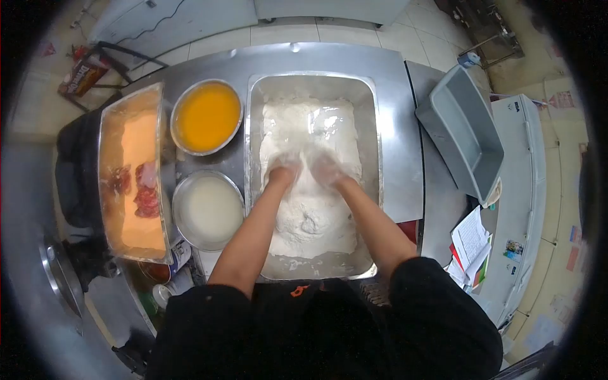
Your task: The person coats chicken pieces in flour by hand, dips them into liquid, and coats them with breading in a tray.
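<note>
A deep metal pan in front of me holds a broad bed of white flour. Both of my hands are down at the flour near the pan's middle, side by side and slightly apart. My left hand and my right hand are smeared by motion and dusted white, so their fingers cannot be made out. Whether either one holds anything is not visible. Smooth, shiny patches show in the flour beyond the hands, and a small mound lies on the near side.
Left of the pan stand a bowl of orange liquid and a bowl of whitish liquid. Farther left, a clear tub holds orange powder and reddish pieces. A grey plastic bin and papers are at the right.
</note>
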Tool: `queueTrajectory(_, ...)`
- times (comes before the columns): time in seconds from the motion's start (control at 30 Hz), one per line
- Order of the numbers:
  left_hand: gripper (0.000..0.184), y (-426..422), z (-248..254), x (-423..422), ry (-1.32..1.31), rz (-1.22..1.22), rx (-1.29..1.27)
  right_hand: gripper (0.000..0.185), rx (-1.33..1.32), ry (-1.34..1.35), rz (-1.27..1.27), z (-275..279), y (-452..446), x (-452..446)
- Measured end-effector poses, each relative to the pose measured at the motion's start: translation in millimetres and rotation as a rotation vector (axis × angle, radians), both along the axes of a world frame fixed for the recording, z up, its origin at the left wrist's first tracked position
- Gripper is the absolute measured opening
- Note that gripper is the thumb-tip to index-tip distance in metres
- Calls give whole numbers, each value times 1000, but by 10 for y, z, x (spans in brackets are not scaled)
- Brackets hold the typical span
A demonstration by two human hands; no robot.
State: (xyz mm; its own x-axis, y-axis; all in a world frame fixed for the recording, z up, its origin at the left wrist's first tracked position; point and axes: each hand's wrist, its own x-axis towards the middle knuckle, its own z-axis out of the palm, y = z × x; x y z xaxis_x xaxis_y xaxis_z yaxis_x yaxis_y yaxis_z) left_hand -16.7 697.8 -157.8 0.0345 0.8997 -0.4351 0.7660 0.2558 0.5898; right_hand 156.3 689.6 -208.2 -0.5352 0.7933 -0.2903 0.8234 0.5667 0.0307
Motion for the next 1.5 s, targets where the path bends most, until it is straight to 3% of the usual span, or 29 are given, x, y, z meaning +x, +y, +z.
queueTrajectory(0.03,41,-154,-88,-148,65,-226,-1,35,-303,39,-117,285,-173,36)
queueTrajectory(0.07,41,-265,-193,-277,134,-449,-4,34,-595,458,-397,1050,-288,56)
queueTrajectory(0.13,40,-416,818,-361,20,-449,-220,35,-630,490,-463,1714,-332,37)
queueTrajectory(0.17,40,-591,814,-383,23,-453,-229,37,-662,524,-536,1819,-411,23)
queueTrajectory(0.2,43,-785,770,-383,196,-393,114,37,-666,526,-539,1521,-680,62)
queueTrajectory(0.23,46,-958,702,-384,365,-323,463,37,-389,276,-409,969,-1049,132)
queueTrajectory(0.27,46,-1170,400,-394,365,-323,468,37,-249,151,-335,841,-1193,93)
queueTrajectory(0.3,46,-1429,-128,-381,473,-529,306,38,-106,23,-272,722,-1335,50)
queueTrajectory(0.33,46,-1581,-477,-326,527,-628,218,40,-422,15,-339,783,-1367,-139)
queueTrajectory(0.4,45,-1840,-1045,-190,585,-730,117,42,-745,4,-409,765,-1505,-190)
queueTrajectory(0.47,44,-1802,-1010,-192,602,-736,115,42,-614,866,-1106,553,-1567,-89)
queueTrajectory(0.5,44,-1683,-724,-296,327,-494,26,46,-610,938,-1143,646,-1516,17)
queueTrajectory(0.53,43,-1606,-423,-410,54,-248,-68,51,-636,805,-1080,780,-1526,98)
queueTrajectory(0.6,42,-1599,-274,-447,-216,1,-150,60,-649,462,-849,1085,-1592,145)
queueTrajectory(0.67,46,-1729,-198,-324,-48,117,-352,69,-656,187,-723,1349,-1689,-46)
queueTrajectory(0.7,49,-1851,-193,-318,38,173,-457,74,-725,175,-819,1543,-1671,-213)
queueTrajectory(0.77,53,-2010,-708,-393,-681,393,-312,84,-921,404,-1244,1936,-1516,-407)
queueTrajectory(0.83,49,-1876,-1039,-613,-751,380,-339,80,-658,894,-1353,871,-1997,-82)
queueTrajectory(0.87,47,-1865,-1151,-738,-783,379,-365,73,-664,637,-1047,695,-2044,33)
queueTrajectory(1.0,38,-1722,191,-628,-107,-401,-334,45,-511,-349,194,412,-2116,276)
queueTrajectory(1.03,36,-1806,295,-506,-39,-550,-295,45,-504,-351,197,545,-2066,127)
queueTrajectory(1.1,32,-1880,430,-302,3,-701,-248,34,-797,163,-281,1122,-1934,-356)
queueTrajectory(1.13,32,-1858,462,-323,9,-700,-243,34,-792,168,-279,1232,-1945,-349)
queueTrajectory(1.2,34,-1569,641,-317,51,-556,-310,31,-534,471,-606,1335,-1899,-201)
queueTrajectory(1.23,35,-1421,756,-298,66,-481,-347,34,-428,351,-478,1141,-1814,-21)
queueTrajectory(1.3,46,-1340,1075,-256,169,-263,-137,38,-332,234,-357,636,-1638,123)
queueTrajectory(1.37,70,-1278,1107,-102,278,-38,236,32,222,304,-498,305,-1405,162)
queueTrajectory(1.43,83,-1044,682,26,302,45,362,28,199,144,-407,367,-1015,133)
queueTrajectory(1.5,82,-737,420,86,378,34,366,27,-104,-43,-258,653,-640,-63)
